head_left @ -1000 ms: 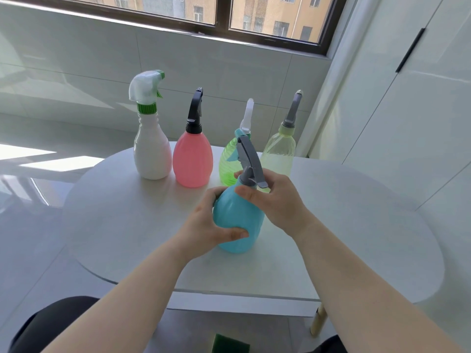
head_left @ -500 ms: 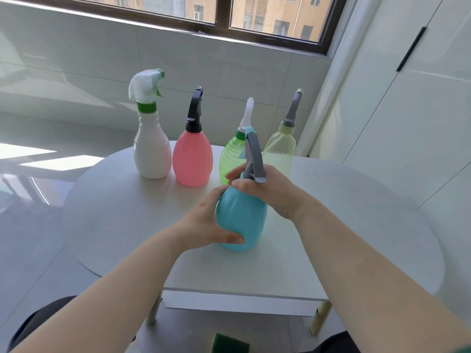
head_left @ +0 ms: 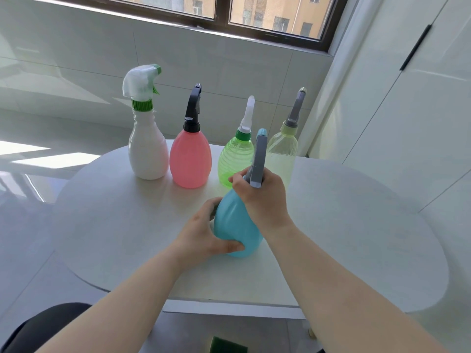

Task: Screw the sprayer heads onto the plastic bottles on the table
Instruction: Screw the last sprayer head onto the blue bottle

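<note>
ok so nearest the camera there's a bit of green sponge point(head_left: 228, 345) at the bottom edge, can't tell what it's lying on, ignore that. The action is at the near middle of the surface point(head_left: 356, 225). The blue bottle point(head_left: 235, 225) stands there upright, left hand point(head_left: 204, 235) wrapped round its belly from the left with the thumb across the front. The right hand point(head_left: 262, 197) is curled round the base of the grey sprayer head point(head_left: 258, 159), right at the neck. The trigger part sticks up out of the fist. The fingers cover the collar and threads, so no idea how far down it's screwed

My take on doing this bit well: the left hand is the clamp, so press the bottle down onto the surface to stop it spinning. Do the turning at the collar, not by cranking the long trigger, that's how it goes on crooked. Hold the head straight over the neck, and if it binds early, back off and restart rather than forcing it. Stop at snug, it looks like thin plastic

Further back there's a row, left to right: white bottle point(head_left: 147, 154), pink bottle point(head_left: 190, 161), green bottle point(head_left: 235, 159), clear bottle point(head_left: 283, 154). Each has a head sitting on top, so I'd guess the blue one is the last to do
</note>
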Tool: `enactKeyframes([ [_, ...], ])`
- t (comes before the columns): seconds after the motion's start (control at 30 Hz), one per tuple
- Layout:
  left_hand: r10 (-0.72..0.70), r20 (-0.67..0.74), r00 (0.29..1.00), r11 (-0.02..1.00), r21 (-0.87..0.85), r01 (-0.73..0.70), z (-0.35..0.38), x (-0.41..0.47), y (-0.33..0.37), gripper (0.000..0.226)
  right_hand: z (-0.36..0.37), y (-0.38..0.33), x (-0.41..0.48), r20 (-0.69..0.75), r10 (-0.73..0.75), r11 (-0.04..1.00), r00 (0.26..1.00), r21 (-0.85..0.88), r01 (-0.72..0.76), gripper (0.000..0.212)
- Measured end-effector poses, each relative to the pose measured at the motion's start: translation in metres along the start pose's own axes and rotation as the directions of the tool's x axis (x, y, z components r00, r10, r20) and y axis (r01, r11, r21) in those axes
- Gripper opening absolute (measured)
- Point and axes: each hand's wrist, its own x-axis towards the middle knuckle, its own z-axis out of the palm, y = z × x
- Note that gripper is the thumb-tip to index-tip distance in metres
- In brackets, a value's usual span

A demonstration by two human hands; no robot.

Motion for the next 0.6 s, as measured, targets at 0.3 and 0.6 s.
enactKeyframes([
  [0.3, 0.01, 0.06, 0.998, 0.999, 0.052, -0.013, 0.003, 0.008, 0.012, 0.094, -0.035, -0.001, 0.014, 0.581, 0.073, 0.992, 0.811, 0.043, -0.121, 0.01],
  [0.6, -0.007, -0.049, 0.999, 0.999, 0.038, 0.009, 0.014, 0.009, 0.006, 0.071, -0.018, 0.012, 0.004, 0.29, -0.025, 0.989, 0.957, 0.147, -0.019, 0.032],
])
